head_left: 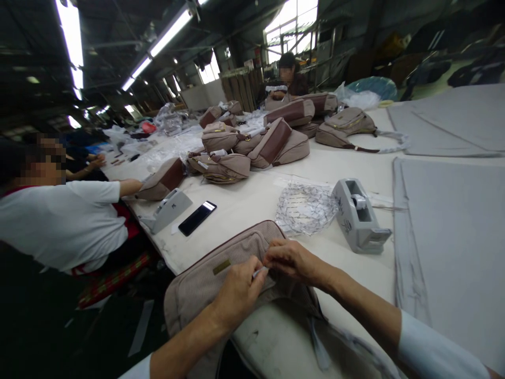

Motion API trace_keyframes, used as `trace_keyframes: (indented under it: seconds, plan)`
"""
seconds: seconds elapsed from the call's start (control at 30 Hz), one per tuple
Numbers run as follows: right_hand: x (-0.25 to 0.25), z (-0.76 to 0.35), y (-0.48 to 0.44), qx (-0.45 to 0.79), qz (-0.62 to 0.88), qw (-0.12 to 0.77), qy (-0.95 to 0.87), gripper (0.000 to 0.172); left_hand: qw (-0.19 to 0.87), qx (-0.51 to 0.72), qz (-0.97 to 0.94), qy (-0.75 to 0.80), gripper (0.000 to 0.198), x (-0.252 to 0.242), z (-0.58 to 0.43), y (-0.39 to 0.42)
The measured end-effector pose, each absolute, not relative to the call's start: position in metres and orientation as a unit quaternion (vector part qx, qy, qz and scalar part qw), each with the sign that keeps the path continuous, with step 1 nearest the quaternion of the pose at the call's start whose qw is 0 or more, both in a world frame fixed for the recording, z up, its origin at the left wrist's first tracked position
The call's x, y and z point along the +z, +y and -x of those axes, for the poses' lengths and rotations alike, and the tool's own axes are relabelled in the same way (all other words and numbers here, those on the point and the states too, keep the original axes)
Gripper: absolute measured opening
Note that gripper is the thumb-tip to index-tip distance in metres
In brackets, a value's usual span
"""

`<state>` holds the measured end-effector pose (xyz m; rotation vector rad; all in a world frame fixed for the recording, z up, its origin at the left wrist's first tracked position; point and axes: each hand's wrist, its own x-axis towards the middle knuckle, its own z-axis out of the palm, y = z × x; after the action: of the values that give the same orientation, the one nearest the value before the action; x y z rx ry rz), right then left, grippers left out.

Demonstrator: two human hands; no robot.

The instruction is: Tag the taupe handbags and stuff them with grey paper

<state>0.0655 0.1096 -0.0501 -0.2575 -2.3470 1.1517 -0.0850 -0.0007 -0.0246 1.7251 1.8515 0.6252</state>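
Observation:
A beige ribbed fabric bag [205, 273] with dark piping and a small gold plate [221, 267] lies at the near edge of the table. My left hand [239, 289] is closed in a pinch over the bag, on a small white piece [260, 271]. Close against it, my right hand [286, 258] has its fingers pressed together near the bag's right side; what they hold is too small to make out. A wrapped strap [355, 345] trails from the bag toward the lower right.
A grey tape dispenser [357, 216] stands right of a bundle of thin ties [303, 208]. Left are a phone [198, 217] and another dispenser [168, 210]. Several bags [272, 145] lie behind. A person in white [67, 221] sits left; another person [290, 79] is behind the bags.

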Motion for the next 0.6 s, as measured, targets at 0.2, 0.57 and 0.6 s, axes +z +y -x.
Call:
trace_keyframes:
  seconds: [0.2, 0.57, 0.6]
  plan:
    - [-0.070, -0.070, 0.084, 0.332, 0.124, 0.325, -0.877, 0.022, 0.635, 0.429, -0.217, 0.605, 0.020, -0.030, 0.084, 0.008]
    - [-0.086, -0.093, 0.048, 0.269, 0.269, 0.436, -0.815, 0.041, 0.621, 0.327, -0.279, 0.655, 0.034, -0.029, 0.100, 0.015]
    - [-0.085, -0.101, 0.044, 0.281, 0.288, 0.428, -0.809, 0.039, 0.614, 0.311, -0.286, 0.667, 0.041, -0.028, 0.099, 0.017]
